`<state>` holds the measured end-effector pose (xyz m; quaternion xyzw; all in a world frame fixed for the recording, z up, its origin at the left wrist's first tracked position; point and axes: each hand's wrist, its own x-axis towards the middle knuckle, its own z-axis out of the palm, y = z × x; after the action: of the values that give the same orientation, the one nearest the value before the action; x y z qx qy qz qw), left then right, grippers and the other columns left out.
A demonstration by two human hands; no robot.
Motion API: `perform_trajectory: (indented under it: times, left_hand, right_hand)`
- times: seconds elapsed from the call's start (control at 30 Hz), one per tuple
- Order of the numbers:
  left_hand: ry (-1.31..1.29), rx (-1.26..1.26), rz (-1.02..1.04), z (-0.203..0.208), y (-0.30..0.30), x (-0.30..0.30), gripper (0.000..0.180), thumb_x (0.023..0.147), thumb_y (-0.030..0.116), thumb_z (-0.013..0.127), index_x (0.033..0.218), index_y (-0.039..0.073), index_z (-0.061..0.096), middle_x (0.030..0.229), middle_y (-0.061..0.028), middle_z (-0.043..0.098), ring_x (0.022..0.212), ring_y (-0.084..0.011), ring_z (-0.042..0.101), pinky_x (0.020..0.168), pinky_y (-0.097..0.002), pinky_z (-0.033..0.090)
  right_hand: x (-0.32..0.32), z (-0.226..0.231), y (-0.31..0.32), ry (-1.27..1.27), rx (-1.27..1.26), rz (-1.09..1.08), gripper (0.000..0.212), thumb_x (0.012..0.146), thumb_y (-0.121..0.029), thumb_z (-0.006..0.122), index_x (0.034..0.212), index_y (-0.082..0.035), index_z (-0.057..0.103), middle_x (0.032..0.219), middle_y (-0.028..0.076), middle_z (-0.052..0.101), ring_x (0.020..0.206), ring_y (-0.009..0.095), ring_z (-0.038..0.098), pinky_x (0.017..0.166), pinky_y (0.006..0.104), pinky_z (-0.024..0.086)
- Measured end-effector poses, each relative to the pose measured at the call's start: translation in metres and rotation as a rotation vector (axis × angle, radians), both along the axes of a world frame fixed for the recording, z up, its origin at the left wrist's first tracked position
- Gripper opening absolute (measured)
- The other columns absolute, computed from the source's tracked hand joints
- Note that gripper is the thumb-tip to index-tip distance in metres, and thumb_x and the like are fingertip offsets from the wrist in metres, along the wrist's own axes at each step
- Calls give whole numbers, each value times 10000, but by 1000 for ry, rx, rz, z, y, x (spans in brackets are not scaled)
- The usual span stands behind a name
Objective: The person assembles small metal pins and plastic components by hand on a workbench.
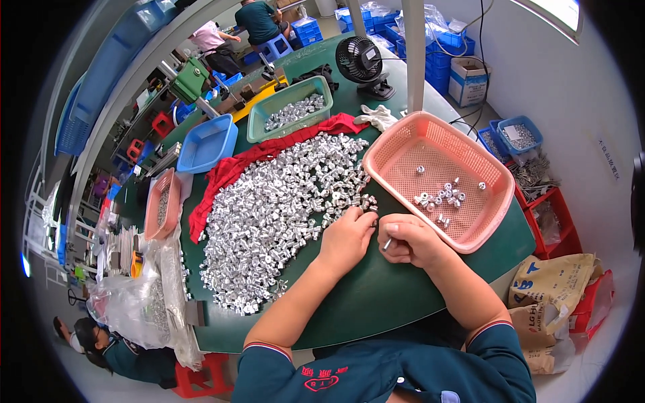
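A broad heap of small silvery metal parts lies on the green table. My left hand is at the heap's right edge, its fingers curled together; what they pinch, if anything, is hidden. Close beside it, my right hand is closed around a slim metal rod, whose end shows below the fingers. A pink perforated basket stands just beyond my right hand, with several loose metal parts inside.
Red cloth borders the heap's far side. Behind it stand a green basket of parts, a blue tray, a white glove and a black fan. A smaller pink basket and plastic bags are at left.
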<state>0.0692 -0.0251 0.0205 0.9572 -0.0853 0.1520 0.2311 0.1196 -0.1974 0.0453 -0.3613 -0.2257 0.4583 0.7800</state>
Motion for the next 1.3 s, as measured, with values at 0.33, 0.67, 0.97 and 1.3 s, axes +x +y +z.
perform_trajectory:
  times: [0.33,0.67,0.97,1.3]
  left_hand:
    - [17,177,-15,-16,-3,-26,166,780,45,578,944,62,555,844,-119,525,771,-294,607,633,-380,517]
    - [77,-305,220,-13,26,-59,271,812,47,659,1067,25,569,843,-73,582,698,-160,595,589,-281,473]
    - [447,-1626,72,-9,30,-68,166,904,60,581,1047,-22,603,982,-109,642,835,-168,637,733,-294,526]
    - [409,-1556,16,-13,30,-72,251,852,-46,610,1096,-7,566,1022,-95,633,883,-165,630,812,-302,527]
  right_hand:
    - [-2,-11,6,94,25,46,259,950,-216,484,727,-85,456,572,-25,363,437,55,303,388,207,246]
    - [-5,-18,17,86,-177,-87,267,950,-230,493,733,-81,448,564,-37,357,445,56,302,398,216,263]
    - [-15,-25,25,-603,-553,-299,314,929,-264,542,734,-20,504,571,48,481,513,127,480,480,304,397]
    - [-23,-30,27,-1051,-524,-437,228,878,-215,587,765,-27,528,599,145,569,536,329,584,486,394,453]
